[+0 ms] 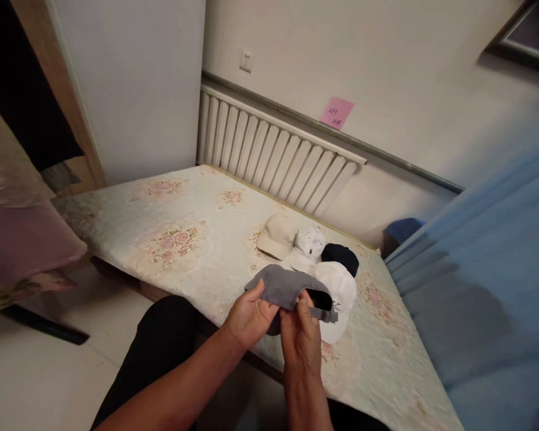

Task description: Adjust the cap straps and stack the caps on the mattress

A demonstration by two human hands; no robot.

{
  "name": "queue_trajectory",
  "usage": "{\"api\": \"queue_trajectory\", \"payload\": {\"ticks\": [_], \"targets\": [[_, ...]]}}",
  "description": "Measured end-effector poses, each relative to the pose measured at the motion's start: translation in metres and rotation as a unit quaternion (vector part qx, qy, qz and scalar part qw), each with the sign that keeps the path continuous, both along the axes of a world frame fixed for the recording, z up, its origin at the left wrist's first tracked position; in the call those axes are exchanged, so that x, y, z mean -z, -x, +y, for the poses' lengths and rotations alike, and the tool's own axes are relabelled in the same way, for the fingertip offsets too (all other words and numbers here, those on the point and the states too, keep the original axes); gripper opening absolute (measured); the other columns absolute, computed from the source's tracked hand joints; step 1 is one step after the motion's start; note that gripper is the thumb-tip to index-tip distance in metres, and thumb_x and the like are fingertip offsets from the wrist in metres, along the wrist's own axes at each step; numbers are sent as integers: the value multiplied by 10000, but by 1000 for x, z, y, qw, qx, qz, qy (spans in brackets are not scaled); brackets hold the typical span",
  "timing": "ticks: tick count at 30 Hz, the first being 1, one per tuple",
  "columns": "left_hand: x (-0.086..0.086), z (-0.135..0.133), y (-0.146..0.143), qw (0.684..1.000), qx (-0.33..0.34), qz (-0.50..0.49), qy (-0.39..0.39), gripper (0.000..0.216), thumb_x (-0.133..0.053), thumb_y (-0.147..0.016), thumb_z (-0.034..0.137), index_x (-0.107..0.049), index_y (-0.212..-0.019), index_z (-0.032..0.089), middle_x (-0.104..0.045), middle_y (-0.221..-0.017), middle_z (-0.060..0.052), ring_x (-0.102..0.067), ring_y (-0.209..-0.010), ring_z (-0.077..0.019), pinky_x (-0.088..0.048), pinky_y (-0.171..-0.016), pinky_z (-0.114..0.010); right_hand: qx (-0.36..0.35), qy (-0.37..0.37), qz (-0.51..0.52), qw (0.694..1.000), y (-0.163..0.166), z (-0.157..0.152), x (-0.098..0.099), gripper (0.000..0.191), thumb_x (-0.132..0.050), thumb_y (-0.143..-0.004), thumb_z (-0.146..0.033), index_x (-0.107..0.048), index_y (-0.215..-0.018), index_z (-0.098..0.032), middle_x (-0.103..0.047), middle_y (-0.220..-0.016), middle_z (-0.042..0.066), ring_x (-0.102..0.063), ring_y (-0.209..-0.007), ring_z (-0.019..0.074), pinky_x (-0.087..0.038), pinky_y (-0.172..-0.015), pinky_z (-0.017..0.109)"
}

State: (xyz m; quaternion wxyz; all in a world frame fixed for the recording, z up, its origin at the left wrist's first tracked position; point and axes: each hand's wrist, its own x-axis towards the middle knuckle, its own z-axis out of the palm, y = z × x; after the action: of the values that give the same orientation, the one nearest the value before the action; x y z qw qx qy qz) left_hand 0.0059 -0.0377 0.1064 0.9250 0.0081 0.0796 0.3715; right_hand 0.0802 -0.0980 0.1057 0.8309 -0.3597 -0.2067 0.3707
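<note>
A grey baseball cap (281, 286) is held up between both hands over the near edge of the bed. My left hand (250, 314) grips its left side, thumb on the outside. Fingers of my right hand (302, 335) pinch the edge by the rear opening, next to the adjuster strap (321, 314). Just beyond lie a beige cap (278, 235), a white cap with a small dark emblem (309, 242), a dark navy cap (341, 257) and a larger white cap (341, 287), which the grey one partly overlaps in view. Part of a dark thing shows beneath my hands.
The caps rest on a bed with a floral cover (175, 239). Behind it are a white radiator (269, 149), a pipe and a pink note (336, 112) on the wall. A blue curtain (489, 287) hangs at right; draped fabric (27, 233) is at left.
</note>
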Motion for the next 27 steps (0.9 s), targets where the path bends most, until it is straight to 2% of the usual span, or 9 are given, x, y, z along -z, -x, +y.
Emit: {"api": "queue_trajectory", "payload": {"ticks": [5, 12, 18, 23, 27], "targets": [[2, -7, -1, 999, 21, -8, -28, 405, -364, -964, 184, -450, -1351, 98, -678, -1125, -127, -600, -1128, -200, -379, -1074, -364, 61, 53, -44, 996, 12, 6, 7, 334, -641, -812, -308, -615, -1124, -189, -686, -1101, 48, -624, -1032, 168, -433, -1006, 377], [0, 3, 5, 1000, -12, 5, 16, 339, -382, -969, 215, -531, -1256, 111, -698, -1078, -95, -642, -1047, -174, -422, -1039, -340, 70, 1, 26, 997, -2, 3, 5, 278, -654, -805, -295, -638, -1062, -190, -697, -1077, 50, -622, -1068, 180, -420, -1032, 419], [1, 11, 8, 998, -47, 13, 36, 281, -422, -952, 187, -579, -1166, 96, -712, -1020, -87, -661, -990, -166, -446, -1016, -335, 67, -19, 46, 997, -7, -1, 6, 273, -657, -808, -268, -643, -1070, -193, -716, -1032, 47, -640, -1034, 172, -421, -1036, 423], [3, 3, 2, 998, -16, 47, 36, 331, -416, -952, 191, -542, -1227, 59, -712, -996, -117, -654, -1014, -192, -441, -1019, -345, 104, -16, 31, 994, 8, 2, 8, 366, -662, -801, -273, -604, -1159, -229, -703, -1087, 25, -626, -1061, 166, -403, -1054, 423], [3, -5, -2, 999, 16, 43, 23, 320, -400, -957, 209, -563, -1178, 44, -709, -994, -140, -646, -1037, -216, -432, -1027, -370, 133, 35, -1, 990, 17, 1, 10, 444, -713, -747, -272, -601, -1171, -204, -699, -1098, 48, -616, -1080, 199, -406, -1046, 456]]}}
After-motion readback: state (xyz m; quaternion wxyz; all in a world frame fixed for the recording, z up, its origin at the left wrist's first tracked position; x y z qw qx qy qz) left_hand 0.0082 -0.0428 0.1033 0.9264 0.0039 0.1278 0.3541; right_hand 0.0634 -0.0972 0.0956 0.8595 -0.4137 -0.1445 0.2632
